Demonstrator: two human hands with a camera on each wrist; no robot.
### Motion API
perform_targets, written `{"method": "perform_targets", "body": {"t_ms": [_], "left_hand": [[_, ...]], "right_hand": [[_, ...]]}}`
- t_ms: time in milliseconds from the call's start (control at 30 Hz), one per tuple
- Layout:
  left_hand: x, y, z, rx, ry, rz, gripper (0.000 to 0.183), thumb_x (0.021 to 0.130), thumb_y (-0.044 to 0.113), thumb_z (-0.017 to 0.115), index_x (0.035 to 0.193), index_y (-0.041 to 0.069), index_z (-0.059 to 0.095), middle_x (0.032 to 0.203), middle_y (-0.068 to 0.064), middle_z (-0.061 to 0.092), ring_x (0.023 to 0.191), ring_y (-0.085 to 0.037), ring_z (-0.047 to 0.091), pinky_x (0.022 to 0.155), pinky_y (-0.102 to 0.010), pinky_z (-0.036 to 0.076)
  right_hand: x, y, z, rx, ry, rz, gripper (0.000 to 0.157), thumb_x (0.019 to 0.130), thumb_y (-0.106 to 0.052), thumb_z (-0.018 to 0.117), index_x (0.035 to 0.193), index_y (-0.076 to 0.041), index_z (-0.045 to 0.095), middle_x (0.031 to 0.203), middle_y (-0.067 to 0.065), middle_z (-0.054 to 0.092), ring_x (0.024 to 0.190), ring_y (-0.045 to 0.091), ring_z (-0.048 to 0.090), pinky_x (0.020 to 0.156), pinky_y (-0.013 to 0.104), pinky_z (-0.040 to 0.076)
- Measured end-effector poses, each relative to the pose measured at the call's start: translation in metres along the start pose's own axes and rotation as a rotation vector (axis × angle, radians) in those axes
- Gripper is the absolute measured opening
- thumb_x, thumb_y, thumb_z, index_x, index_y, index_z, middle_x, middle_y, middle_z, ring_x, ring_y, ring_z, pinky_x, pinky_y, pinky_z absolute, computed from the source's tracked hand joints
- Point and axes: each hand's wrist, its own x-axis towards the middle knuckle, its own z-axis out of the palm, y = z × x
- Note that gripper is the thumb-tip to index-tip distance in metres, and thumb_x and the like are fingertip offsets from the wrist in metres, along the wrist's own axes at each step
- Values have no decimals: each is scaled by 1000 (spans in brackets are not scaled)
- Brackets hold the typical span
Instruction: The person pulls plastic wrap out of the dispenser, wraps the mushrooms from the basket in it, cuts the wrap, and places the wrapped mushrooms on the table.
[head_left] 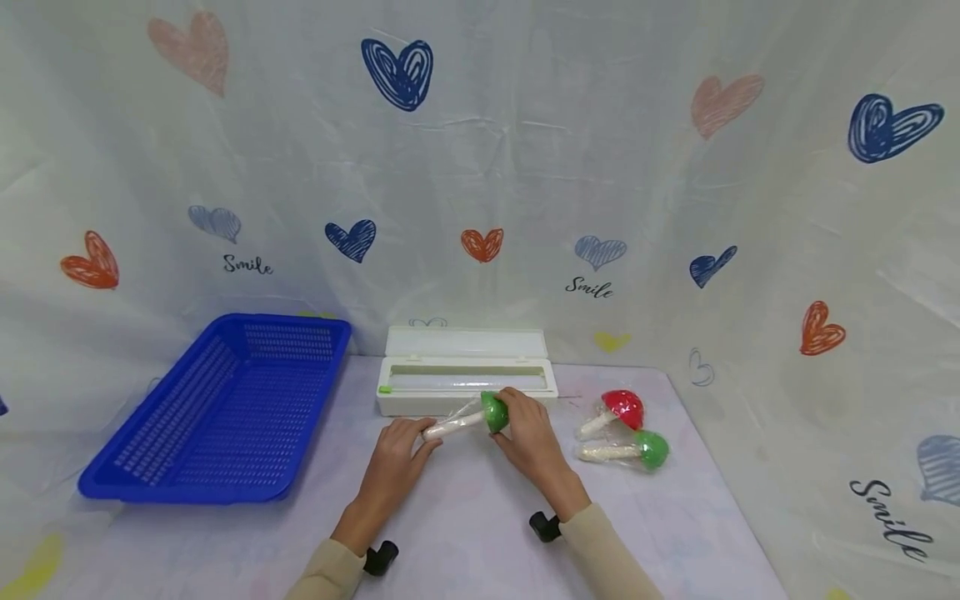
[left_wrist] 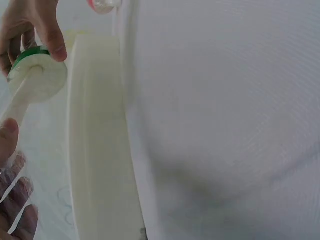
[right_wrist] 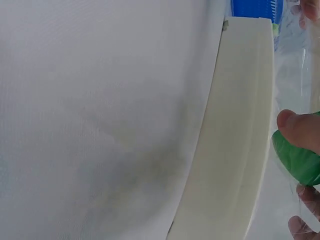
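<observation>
Both hands hold a toy mushroom (head_left: 457,426) with a green cap and a pale stem, lying sideways above the table. My left hand (head_left: 395,465) pinches the stem's end; in the left wrist view, clear film covers those fingers (left_wrist: 20,205). My right hand (head_left: 531,439) grips the green cap (right_wrist: 300,157), its thumb on the cap in the right wrist view. Just behind the hands stands a white film dispenser box (head_left: 465,406) with its lid raised and a roll of clear film inside.
To the right lie a red-capped mushroom (head_left: 622,408) and another green-capped mushroom (head_left: 651,450), both wrapped in clear film. A blue plastic basket (head_left: 217,492) stands on the left. A heart-printed curtain (head_left: 480,150) hangs behind the table (head_left: 450,542).
</observation>
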Motion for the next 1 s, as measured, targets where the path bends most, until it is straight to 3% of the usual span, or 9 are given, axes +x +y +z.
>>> {"method": "perform_targets", "body": {"t_ms": [267, 500, 867, 1000], "left_hand": [[7, 4, -11, -51, 45, 83, 39, 77, 11, 88, 112, 4, 73, 101, -6, 75, 92, -20, 64, 79, -36, 50], [11, 10, -16, -57, 58, 122, 38, 77, 10, 88, 111, 2, 73, 99, -7, 76, 88, -19, 65, 79, -36, 52], [11, 19, -27, -61, 35, 102, 39, 80, 14, 86, 116, 4, 73, 104, -6, 77, 94, -19, 67, 78, -35, 53], [12, 22, -30, -64, 55, 122, 40, 79, 14, 86, 116, 4, 73, 103, -6, 77, 93, -18, 68, 78, -35, 53]], "right_hand": [[-6, 0, -9, 40, 155, -83, 76, 67, -12, 98, 130, -2, 57, 130, 15, 63, 117, 29, 63, 95, 46, 55], [-11, -3, -15, 64, 188, -91, 78, 67, -10, 98, 132, 0, 56, 129, 16, 63, 114, 28, 64, 95, 42, 56], [-16, -6, -26, 89, 215, -95, 76, 66, -9, 98, 130, 0, 59, 128, 15, 64, 117, 28, 64, 99, 45, 55], [-18, -8, -31, 86, 221, -101, 76, 65, -10, 99, 130, 0, 59, 129, 15, 64, 119, 29, 63, 99, 44, 55]]}}
